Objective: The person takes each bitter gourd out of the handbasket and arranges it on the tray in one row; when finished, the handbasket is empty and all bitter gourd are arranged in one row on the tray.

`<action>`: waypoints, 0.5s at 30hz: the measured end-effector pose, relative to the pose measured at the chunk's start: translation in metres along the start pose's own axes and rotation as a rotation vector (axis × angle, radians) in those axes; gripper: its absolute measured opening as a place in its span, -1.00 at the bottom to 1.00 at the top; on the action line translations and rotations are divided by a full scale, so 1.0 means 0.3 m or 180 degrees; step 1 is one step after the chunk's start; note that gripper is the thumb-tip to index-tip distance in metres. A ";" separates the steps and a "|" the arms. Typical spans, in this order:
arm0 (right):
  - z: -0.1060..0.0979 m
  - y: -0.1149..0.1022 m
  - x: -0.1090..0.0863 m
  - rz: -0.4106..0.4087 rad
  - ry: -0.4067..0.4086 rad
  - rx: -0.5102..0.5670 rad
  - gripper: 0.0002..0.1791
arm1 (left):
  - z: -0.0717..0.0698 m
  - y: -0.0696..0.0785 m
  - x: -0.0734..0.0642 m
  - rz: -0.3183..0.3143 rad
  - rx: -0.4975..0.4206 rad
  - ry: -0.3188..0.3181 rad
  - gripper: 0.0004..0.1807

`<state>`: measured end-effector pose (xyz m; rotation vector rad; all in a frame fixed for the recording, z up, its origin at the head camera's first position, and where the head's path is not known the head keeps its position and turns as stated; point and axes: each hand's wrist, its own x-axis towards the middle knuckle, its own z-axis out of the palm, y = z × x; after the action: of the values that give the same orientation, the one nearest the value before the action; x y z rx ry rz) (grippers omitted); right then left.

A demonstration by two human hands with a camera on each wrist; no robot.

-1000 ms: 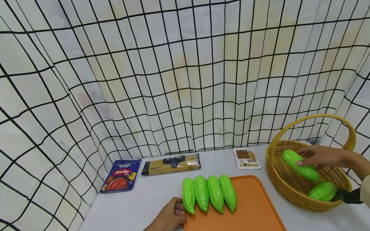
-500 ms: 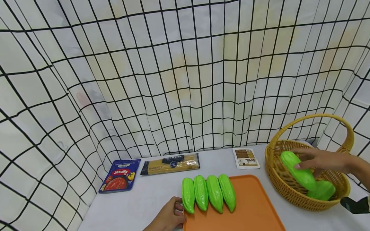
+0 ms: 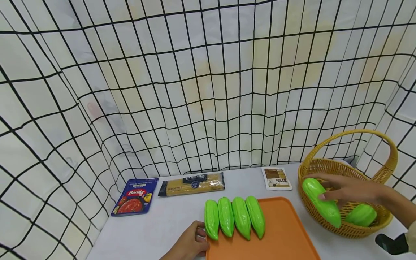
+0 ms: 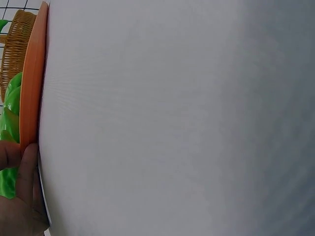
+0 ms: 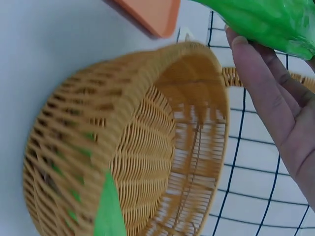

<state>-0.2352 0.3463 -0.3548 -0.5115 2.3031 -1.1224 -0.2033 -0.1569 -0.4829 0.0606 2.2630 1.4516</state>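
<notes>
My right hand [image 3: 351, 189] holds a glossy green bitter melon [image 3: 320, 202] between thumb and fingers, over the left rim of a wicker basket [image 3: 354, 233]. In the right wrist view that held melon [image 5: 270, 22] is raised clear of the basket. Another green melon [image 3: 361, 215] lies inside the basket. My left hand [image 3: 190, 242] pinches the left edge of an orange tray [image 3: 279, 242]. Seen from the left wrist, the thumb lies over the tray's rim [image 4: 32, 88] and the fingers are at its side. Several green melons [image 3: 241, 218] lie side by side along the tray's far edge.
Behind the tray on the white table lie a blue Barilla pouch [image 3: 134, 196], a spaghetti packet [image 3: 193, 185] and a small brown-and-white pouch [image 3: 277, 178]. The basket's tall arched handle [image 3: 349, 132] rises at the right. A checked curtain [image 3: 208, 90] encloses the back and sides.
My right hand has lifted the melon and carried it left, from inside the basket to over its left rim. My left hand stays at the tray's edge.
</notes>
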 end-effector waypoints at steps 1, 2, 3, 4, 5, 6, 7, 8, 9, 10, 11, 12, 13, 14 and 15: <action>0.007 -0.004 0.002 -0.0024 0.0010 -0.0024 -0.24 | 0.001 0.001 0.001 -0.0016 0.0006 0.0005 -0.35; 0.014 -0.007 0.006 -0.0070 0.0018 -0.0033 -0.25 | 0.002 0.002 0.002 -0.0040 0.0008 0.0011 -0.35; 0.020 -0.009 0.010 -0.0101 0.0020 -0.0040 -0.26 | 0.003 0.003 0.003 -0.0060 0.0007 0.0017 -0.35; 0.026 -0.011 0.014 -0.0120 0.0015 -0.0031 -0.27 | 0.004 0.004 0.003 -0.0071 -0.0004 0.0026 -0.35; 0.033 -0.013 0.018 -0.0115 0.0018 -0.0016 -0.29 | 0.006 0.004 0.003 -0.0078 -0.0028 0.0028 -0.35; 0.040 -0.013 0.023 -0.0141 -0.0001 0.0020 -0.29 | 0.007 0.004 0.003 -0.0080 -0.0049 0.0031 -0.35; 0.047 -0.013 0.028 -0.0169 -0.0043 0.0099 -0.30 | 0.008 0.005 0.002 -0.0071 -0.0064 0.0034 -0.35; 0.055 -0.012 0.033 -0.0193 -0.0077 0.0155 -0.31 | 0.009 0.005 0.001 -0.0067 -0.0092 0.0037 -0.35; 0.064 -0.011 0.038 -0.0210 -0.0106 0.0206 -0.30 | 0.009 0.005 -0.001 -0.0051 -0.0119 0.0037 -0.34; 0.073 -0.011 0.042 -0.0217 -0.0113 0.0226 -0.29 | 0.010 0.004 -0.003 -0.0025 -0.0140 0.0037 -0.34; 0.082 -0.011 0.046 -0.0247 -0.0112 0.0218 -0.28 | 0.011 0.004 -0.005 0.0002 -0.0156 0.0037 -0.34; 0.093 -0.011 0.051 -0.0282 -0.0124 0.0254 -0.27 | 0.011 0.004 -0.007 0.0024 -0.0171 0.0038 -0.34; 0.103 -0.013 0.057 -0.0286 -0.0116 0.0273 -0.26 | 0.012 0.003 -0.009 0.0041 -0.0188 0.0036 -0.34; 0.115 -0.013 0.061 -0.0289 -0.0096 0.0271 -0.25 | 0.012 0.003 -0.012 0.0057 -0.0197 0.0035 -0.33; 0.126 -0.014 0.068 -0.0296 -0.0092 0.0305 -0.24 | 0.012 0.002 -0.014 0.0069 -0.0197 0.0034 -0.33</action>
<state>-0.2280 0.3098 -0.3769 -0.5993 2.2085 -1.2545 -0.1983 -0.1546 -0.4821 0.0584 2.2306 1.5354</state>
